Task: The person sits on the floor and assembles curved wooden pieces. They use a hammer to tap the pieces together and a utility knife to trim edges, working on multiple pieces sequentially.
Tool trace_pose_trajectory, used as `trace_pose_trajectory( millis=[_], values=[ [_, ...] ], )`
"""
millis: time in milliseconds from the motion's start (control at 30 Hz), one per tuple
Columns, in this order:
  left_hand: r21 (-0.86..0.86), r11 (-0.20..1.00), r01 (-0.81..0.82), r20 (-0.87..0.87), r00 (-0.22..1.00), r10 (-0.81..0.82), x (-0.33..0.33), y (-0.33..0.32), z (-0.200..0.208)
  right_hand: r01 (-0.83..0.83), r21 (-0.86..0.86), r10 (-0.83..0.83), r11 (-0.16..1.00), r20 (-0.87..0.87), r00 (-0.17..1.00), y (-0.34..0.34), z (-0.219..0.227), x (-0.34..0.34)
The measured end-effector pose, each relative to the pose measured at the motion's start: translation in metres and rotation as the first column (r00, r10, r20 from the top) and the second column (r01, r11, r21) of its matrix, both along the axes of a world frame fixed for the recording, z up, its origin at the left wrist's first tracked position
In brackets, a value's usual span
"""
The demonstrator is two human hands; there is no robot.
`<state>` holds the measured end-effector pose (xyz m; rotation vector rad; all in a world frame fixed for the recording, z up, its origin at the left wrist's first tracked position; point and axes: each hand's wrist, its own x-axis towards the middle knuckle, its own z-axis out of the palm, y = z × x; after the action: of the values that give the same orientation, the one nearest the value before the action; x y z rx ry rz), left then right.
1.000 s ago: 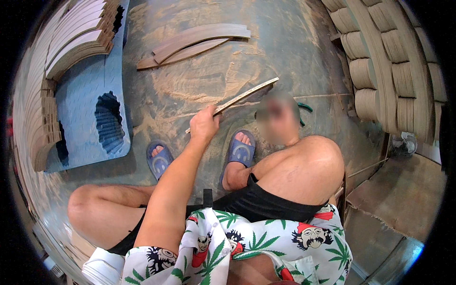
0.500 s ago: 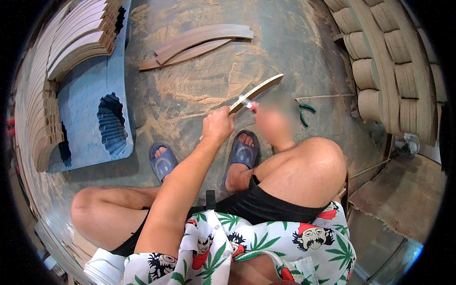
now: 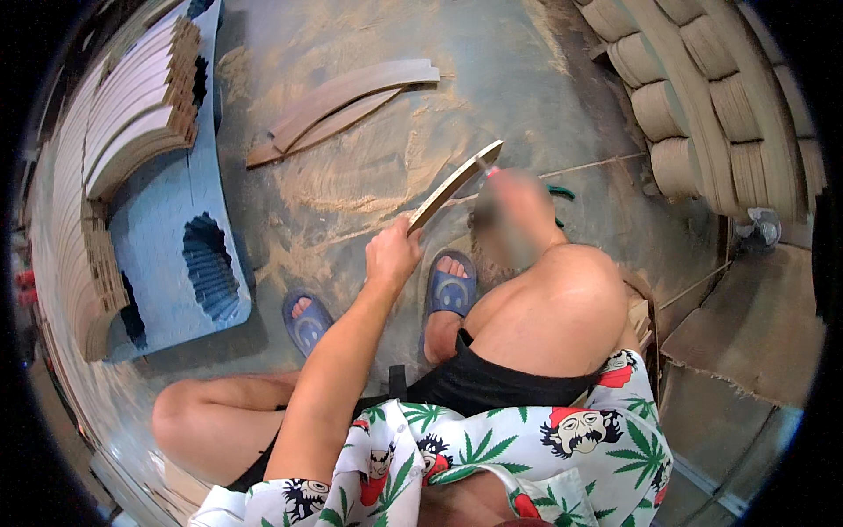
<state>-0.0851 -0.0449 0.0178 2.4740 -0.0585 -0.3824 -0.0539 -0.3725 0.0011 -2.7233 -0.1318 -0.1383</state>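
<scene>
My left hand [image 3: 392, 253] is closed round the near end of a thin curved wooden strip [image 3: 454, 186], which slants up and away to the right. A blur covers most of my right hand [image 3: 520, 209], close to the strip's far end. From it sticks a small thing with a red part [image 3: 493, 170] and a pale tip, at or very near the strip; its kind cannot be made out. Just beyond the right hand, green-handled pliers [image 3: 562, 191] lie on the floor, partly hidden.
Curved wooden pieces [image 3: 351, 98] lie on the dusty floor [image 3: 334, 202] ahead. At left, stacked curved slats [image 3: 132, 145] stand on a blue board [image 3: 162, 228] with dark ribbed openings. Bundled curved wood [image 3: 667, 110] is piled at right, above a brown sheet [image 3: 746, 316].
The red thing at my right hand has shifted from the strip's middle toward its far end. The strip is tilted slightly steeper. My view has shifted, and the pliers are more covered.
</scene>
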Motion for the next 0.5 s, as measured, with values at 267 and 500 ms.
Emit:
trace_pose_trajectory(
  millis=[267,500],
  values=[
    [0.076,0.996,0.055,0.034,0.998,-0.057,-0.002,0.008,-0.002,0.199,0.089,-0.171,0.976,-0.255,0.952,-0.041,0.014,0.024],
    [0.056,0.997,0.053,0.044,0.998,-0.056,-0.005,0.011,-0.009,0.275,0.085,-0.235,0.958,-0.324,0.916,-0.03,0.028,0.027]
  ],
)
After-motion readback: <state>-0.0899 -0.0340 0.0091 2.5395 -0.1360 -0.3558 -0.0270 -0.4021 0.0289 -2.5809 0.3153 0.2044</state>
